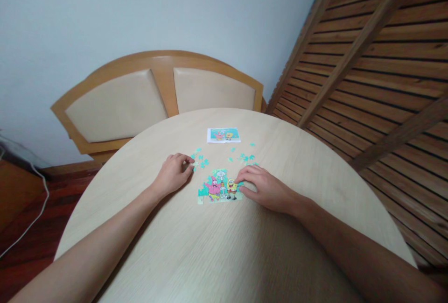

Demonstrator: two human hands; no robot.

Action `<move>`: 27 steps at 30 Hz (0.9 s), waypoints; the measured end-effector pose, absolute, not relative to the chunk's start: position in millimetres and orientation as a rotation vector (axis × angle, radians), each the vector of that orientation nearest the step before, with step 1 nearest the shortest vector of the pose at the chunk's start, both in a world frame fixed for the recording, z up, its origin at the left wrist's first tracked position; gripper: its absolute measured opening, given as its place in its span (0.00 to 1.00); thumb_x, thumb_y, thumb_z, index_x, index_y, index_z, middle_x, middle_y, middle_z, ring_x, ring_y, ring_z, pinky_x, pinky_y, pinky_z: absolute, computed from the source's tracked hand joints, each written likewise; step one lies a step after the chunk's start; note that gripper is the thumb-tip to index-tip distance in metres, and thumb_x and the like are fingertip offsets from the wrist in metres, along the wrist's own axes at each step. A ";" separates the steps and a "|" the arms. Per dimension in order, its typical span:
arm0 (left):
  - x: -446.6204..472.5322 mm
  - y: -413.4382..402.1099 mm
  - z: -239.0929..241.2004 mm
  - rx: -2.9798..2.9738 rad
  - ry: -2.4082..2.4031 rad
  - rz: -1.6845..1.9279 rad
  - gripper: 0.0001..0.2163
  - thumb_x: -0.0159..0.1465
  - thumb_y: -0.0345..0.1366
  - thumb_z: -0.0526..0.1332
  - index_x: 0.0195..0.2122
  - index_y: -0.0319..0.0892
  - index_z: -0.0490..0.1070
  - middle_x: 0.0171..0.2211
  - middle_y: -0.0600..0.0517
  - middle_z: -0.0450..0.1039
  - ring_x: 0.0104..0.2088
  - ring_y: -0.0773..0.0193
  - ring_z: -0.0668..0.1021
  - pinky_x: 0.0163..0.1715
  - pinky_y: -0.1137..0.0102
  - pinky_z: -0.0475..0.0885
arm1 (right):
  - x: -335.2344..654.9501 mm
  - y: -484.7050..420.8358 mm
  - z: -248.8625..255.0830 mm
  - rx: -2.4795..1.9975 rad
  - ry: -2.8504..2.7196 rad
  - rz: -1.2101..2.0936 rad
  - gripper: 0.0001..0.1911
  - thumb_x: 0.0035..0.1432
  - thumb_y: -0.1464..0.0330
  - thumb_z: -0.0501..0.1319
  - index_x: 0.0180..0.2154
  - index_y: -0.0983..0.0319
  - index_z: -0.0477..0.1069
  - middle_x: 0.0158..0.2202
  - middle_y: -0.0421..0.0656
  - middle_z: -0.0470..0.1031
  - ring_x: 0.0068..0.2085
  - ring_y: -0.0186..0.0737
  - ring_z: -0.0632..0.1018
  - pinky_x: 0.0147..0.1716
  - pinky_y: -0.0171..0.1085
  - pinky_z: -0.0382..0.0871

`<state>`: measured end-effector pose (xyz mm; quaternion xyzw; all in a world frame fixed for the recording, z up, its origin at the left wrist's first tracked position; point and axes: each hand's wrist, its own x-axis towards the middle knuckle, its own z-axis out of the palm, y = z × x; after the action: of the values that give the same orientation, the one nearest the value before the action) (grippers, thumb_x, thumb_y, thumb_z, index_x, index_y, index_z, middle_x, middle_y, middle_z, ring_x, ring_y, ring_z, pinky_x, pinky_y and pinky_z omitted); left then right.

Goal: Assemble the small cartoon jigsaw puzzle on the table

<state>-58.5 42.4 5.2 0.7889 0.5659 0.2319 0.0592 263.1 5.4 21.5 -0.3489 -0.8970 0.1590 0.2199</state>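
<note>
A partly joined cartoon jigsaw (220, 187) lies on the round pale wooden table (224, 247). My right hand (264, 188) rests at the jigsaw's right edge, its fingers pressed together against that edge, perhaps pinching a teal piece. My left hand (174, 172) is curled to the left of the jigsaw, fingertips pinched over a small pale piece beside the loose teal pieces (201, 160). More loose pieces (246, 157) lie above my right hand.
A small reference picture card (223, 135) lies farther back on the table. Behind the table stands a wooden bench with two beige cushioned backs (157, 97). A slatted wooden screen (378, 74) runs along the right. A cable (33, 219) trails over the floor at left.
</note>
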 end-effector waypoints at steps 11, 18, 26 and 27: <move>-58.1 44.5 7.0 2.386 1.682 0.661 0.13 0.66 0.44 0.59 0.43 0.40 0.76 0.42 0.43 0.77 0.42 0.52 0.76 0.48 0.55 0.69 | 262.6 5.6 19.4 -0.976 -2.487 0.442 0.09 0.64 0.72 0.61 0.45 0.58 0.76 0.45 0.45 0.77 0.49 0.45 0.76 0.53 0.46 0.68; -54.2 40.9 9.5 2.291 1.562 0.761 0.08 0.66 0.41 0.59 0.40 0.43 0.73 0.40 0.47 0.79 0.42 0.55 0.77 0.45 0.60 0.70 | 263.5 5.8 19.0 -0.977 -2.494 0.446 0.09 0.65 0.72 0.61 0.45 0.59 0.76 0.45 0.45 0.76 0.49 0.45 0.76 0.53 0.46 0.67; -39.5 22.7 22.1 2.209 1.413 0.972 0.13 0.68 0.39 0.57 0.46 0.43 0.78 0.45 0.45 0.80 0.44 0.55 0.78 0.48 0.59 0.70 | 267.3 7.7 21.0 -1.004 -2.527 0.399 0.07 0.65 0.71 0.62 0.43 0.60 0.77 0.46 0.46 0.77 0.49 0.46 0.76 0.52 0.46 0.67; -36.3 18.8 24.0 2.170 1.386 0.978 0.12 0.68 0.39 0.57 0.44 0.43 0.78 0.43 0.45 0.80 0.42 0.56 0.78 0.45 0.61 0.70 | 267.9 8.1 21.7 -1.010 -2.537 0.381 0.07 0.65 0.71 0.62 0.43 0.60 0.77 0.45 0.46 0.77 0.49 0.46 0.75 0.52 0.47 0.67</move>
<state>-36.3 18.8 24.0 0.7732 0.4938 0.3483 0.1923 267.9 8.1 21.7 -0.3596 -0.9033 0.1355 0.1909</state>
